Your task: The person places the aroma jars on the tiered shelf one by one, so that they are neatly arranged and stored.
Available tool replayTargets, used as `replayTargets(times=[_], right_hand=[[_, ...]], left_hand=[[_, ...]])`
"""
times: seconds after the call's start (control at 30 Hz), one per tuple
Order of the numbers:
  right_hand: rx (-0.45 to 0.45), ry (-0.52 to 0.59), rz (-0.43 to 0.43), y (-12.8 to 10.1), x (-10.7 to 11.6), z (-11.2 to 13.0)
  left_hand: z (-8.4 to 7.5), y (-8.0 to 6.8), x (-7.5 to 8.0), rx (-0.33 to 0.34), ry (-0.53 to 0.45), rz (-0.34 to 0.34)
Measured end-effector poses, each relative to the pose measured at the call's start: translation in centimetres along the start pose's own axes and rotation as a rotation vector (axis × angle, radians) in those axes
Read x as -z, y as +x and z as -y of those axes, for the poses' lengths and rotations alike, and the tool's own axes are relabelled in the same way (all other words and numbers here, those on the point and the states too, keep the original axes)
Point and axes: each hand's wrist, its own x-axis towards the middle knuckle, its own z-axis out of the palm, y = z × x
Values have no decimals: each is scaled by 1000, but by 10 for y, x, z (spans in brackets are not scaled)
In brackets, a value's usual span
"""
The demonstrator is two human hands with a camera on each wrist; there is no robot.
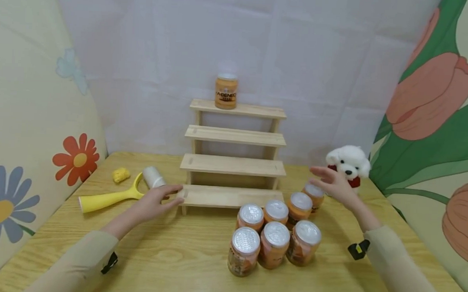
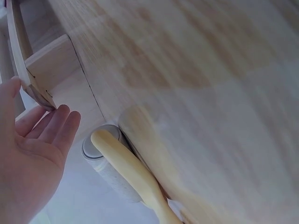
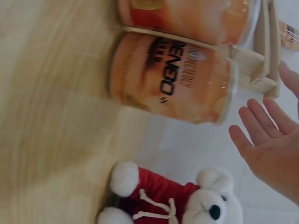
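Observation:
In the head view my left hand (image 1: 155, 203) is at the left end of the lowest tier of a stepped wooden display rack (image 1: 233, 164). Thumb and fingers pinch the end of that board, as the left wrist view shows. My right hand (image 1: 336, 185) hovers with spread fingers just over the rearmost jar (image 1: 313, 195) on the right and holds nothing. Several more orange fruit jars (image 1: 274, 243) with silver lids stand grouped in front of the rack's right half. One jar (image 1: 226, 91) stands alone on the top tier, left of its middle.
A white plush dog (image 1: 348, 162) in red sits behind the right hand. To the left lie a yellow-handled lint roller (image 1: 110, 199), its pale roll (image 1: 153, 176) close by the left hand, and a small yellow bundle (image 1: 120, 174). A white cloth (image 1: 163, 51) hangs behind the rack.

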Motion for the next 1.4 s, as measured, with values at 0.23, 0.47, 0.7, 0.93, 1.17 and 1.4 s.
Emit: replayTargets(times=[0.23,0.47,0.7,0.93,1.17,1.4], right_hand=[[-24,-12,75,-10,-5,-15],[0,-128,59,-12,-8,-23],[-15,-125,58,-12,-7,-31],[-92,-39,78,-17,-12,-28],[-178,-29,73,-18,-17,-34],[-189,-23,36,-20,-13,-35]], left_hand=[[2,1,0,-1,13,3],[2,0,-2,11,19,13],[2,-2,-1,14,21,15],[3,-3,-1,18,30,17],[3,-4,-2,20,23,16],[-1,-1,0,17,25,10]])
